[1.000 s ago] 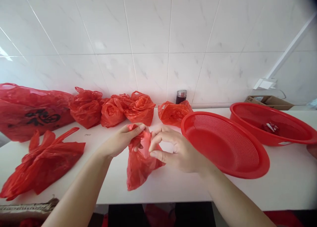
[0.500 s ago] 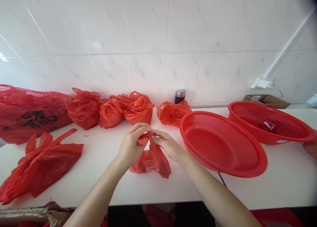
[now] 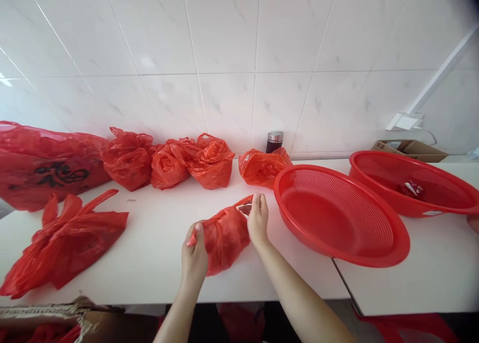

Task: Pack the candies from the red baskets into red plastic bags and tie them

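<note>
Left hand: fingers pinching the small bag, left of the front basket.
Right hand: fingers pinching its handle, nearer that basket.
Flask: behind-left of it.

Bright daylight from left, faint tile glare — dark blurred corner

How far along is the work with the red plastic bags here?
Three bunched red plastic bags by the white tiled wall look done. In hand is one small red plastic bag, held between the left hand and the right hand, with no knot visible. Possibly left: the dark-red and white items in the far-right red plastic basin; their number is unclear.
</note>
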Demonstrator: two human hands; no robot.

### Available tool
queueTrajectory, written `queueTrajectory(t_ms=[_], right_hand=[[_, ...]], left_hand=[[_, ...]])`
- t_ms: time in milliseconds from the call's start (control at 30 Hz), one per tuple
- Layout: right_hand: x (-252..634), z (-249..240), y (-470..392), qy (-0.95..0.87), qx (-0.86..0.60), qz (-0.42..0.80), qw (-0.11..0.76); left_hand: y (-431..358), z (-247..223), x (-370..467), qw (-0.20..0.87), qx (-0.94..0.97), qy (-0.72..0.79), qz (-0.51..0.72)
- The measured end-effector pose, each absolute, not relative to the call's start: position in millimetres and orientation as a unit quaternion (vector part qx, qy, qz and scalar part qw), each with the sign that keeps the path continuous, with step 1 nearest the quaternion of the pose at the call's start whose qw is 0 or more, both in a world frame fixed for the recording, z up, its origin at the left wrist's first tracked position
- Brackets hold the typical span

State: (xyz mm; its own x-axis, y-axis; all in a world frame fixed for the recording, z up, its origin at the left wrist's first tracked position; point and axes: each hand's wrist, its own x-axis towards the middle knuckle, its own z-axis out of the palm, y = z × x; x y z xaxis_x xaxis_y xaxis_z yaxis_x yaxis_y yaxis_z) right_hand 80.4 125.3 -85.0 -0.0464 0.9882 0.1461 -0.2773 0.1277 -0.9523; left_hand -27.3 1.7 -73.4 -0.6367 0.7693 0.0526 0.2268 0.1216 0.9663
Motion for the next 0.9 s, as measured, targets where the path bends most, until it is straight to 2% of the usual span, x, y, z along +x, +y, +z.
queueTrajectory(t_ms=[100, 200, 267, 500, 667, 900], right_hand=[[68, -95, 115, -0.6, -0.401, 0.425, 0.546], [62, -107, 116, -0.688, -0.483, 0.322, 0.436], [63, -115, 127, -0.713, -0.517, 0.287, 0.376], [72, -131, 184, -0.753, -0.553, 0.248, 0.258], [71, -140, 195, -0.741, -0.569, 0.253, 0.251], [84, -144, 212, -0.674, -0.57, 0.333, 0.331]], left_hand=[[15, -85, -18, 0.154, 0.302, 0.737, 0.584], [30, -95, -21, 0.069, 0.312, 0.777, 0.543], [42, -103, -32, 0.062, 0.335, 0.795, 0.503], [87, -134, -79, 0.082, 0.421, 0.844, 0.321], [87, -140, -84, 0.079, 0.442, 0.85, 0.277], [15, -138, -69, 0.11, 0.47, 0.816, 0.319]])
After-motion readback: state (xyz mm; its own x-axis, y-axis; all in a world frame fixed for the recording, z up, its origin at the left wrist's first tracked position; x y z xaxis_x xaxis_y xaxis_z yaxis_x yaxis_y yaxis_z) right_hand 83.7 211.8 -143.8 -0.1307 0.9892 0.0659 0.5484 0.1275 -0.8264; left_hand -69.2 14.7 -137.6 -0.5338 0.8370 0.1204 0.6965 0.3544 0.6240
